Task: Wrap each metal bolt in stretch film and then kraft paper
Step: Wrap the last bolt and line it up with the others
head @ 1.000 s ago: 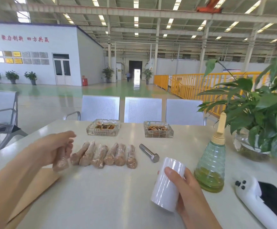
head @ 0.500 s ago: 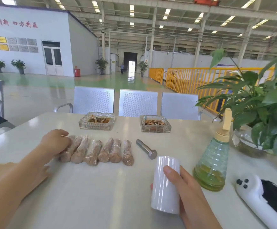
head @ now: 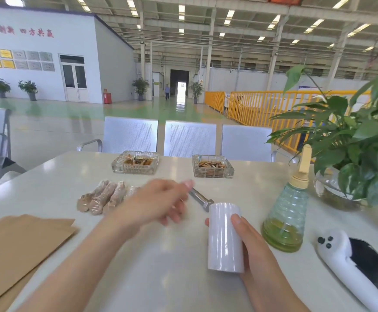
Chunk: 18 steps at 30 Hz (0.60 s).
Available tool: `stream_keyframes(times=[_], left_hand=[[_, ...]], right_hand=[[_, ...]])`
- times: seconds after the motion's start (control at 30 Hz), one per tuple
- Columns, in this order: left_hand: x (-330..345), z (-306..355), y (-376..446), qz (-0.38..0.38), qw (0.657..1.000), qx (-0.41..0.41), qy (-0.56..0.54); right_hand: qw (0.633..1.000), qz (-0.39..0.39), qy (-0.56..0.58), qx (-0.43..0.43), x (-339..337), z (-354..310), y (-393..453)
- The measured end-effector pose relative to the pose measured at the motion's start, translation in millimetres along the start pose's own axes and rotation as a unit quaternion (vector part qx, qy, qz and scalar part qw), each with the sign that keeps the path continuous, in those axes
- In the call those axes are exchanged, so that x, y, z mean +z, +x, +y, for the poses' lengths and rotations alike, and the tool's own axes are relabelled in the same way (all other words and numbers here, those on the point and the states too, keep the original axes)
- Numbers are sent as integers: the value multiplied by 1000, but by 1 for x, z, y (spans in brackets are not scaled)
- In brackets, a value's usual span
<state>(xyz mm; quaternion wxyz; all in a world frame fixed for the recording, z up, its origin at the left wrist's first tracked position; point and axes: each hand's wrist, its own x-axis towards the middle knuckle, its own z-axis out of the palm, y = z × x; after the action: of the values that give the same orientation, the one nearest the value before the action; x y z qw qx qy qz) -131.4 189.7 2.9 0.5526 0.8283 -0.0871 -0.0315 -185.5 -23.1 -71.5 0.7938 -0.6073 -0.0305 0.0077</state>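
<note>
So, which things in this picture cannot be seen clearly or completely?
- Head view: the blurred left hand covers part of the row of film-wrapped bolts and the shank of the bare grey metal bolt; whether it touches it is unclear.
- The brown kraft paper sheets are cut off by the left edge.
- The white roll of stretch film hides the right hand's fingers.

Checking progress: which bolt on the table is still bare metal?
The grey bolt lying just beyond the white film roll; the others, in a row at the left, are already wrapped in brown paper.
</note>
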Motion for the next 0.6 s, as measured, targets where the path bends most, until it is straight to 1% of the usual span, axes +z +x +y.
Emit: stream_keyframes(times=[0.03,0.07,0.13,0.2,0.27,0.37,0.43,0.6], left_hand=[[19,5,-8,-62,998,-6,-7],[35,5,-13,-88,996,3,-2],[54,3,-16,-81,996,12,-19],[58,1,-17,-82,994,0,-78],[54,-2,-18,-116,983,-9,-144],[46,-12,-21,-147,967,-9,-209],[44,-18,-24,-145,966,-12,-216],[45,-19,-26,-70,985,7,-157]], right_hand=[[1000,-7,7,-3,-1,-1,-2],[1000,-8,13,-5,0,-4,-3],[1000,-10,25,-14,2,-7,-5],[1000,-1,27,-9,2,-9,-8],[1000,2,13,-4,1,-10,-10],[1000,-19,-2,-3,1,-10,-12],[1000,-27,-10,-12,2,-10,-13],[996,-5,-63,-56,3,-4,-11]])
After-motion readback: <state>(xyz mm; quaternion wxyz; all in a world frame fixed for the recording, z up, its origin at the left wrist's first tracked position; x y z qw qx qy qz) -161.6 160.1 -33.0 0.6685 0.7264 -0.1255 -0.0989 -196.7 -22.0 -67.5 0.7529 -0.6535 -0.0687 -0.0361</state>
